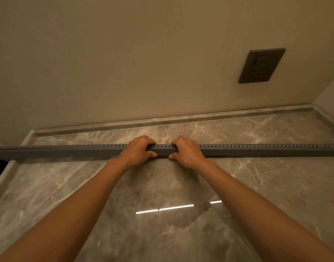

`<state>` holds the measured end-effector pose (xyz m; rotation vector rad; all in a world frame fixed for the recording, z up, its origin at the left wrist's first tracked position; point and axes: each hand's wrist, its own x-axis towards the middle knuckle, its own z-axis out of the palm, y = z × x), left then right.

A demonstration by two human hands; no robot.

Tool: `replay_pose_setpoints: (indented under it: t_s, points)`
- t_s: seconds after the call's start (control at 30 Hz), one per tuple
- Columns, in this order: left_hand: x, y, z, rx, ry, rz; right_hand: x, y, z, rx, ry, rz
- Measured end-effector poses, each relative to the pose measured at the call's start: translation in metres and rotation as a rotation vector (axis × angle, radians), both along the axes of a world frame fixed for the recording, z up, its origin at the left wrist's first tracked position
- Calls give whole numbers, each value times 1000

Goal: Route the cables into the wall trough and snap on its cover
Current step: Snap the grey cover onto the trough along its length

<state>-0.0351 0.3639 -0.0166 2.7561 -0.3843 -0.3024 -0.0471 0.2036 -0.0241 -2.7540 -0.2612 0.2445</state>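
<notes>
Trough is lying flat across the marble surface right now, not up on the wall, running nearly the whole width of the head view. It's a long grey plastic channel with a row of small slots along its top edge. Both hands sit on it near the middle, close together. Left hand has its fingers curled over the top and thumb on the front face, clenched on the trough. Right hand mirrors it, same clenched hold just beside.

Handling guess: looks light, thin-walled plastic, stiff along short stretches but probably bendy and whippy over that full length. So gripping only in the middle could let the ends sag or swing. I'd spread the hands further apart before lifting. Slotted edge might flex or crack if squeezed hard.

Can't spot any cables or a separate cover here. Dark socket is on the wall up right, well apart from the trough.
</notes>
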Motion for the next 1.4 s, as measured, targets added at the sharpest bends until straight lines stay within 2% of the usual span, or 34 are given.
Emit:
replay_pose_setpoints:
  t_s: [0.2,0.6,0.93,1.23,1.4]
  points:
    - [5,68,4,25,-8,62,0,56,0,4,-6,-30]
    - [-1,68,-5,106,-188,-51,-4,74,0,14,-33,-110]
    - [-1,74,-3,-71,-82,-27,-2,76,4,25,13,-117]
    - [4,140,2,-18,-20,63,3,127,2,43,-21,-12]
    - [3,171,6,-101,-8,105,6,163,1,62,-19,62]
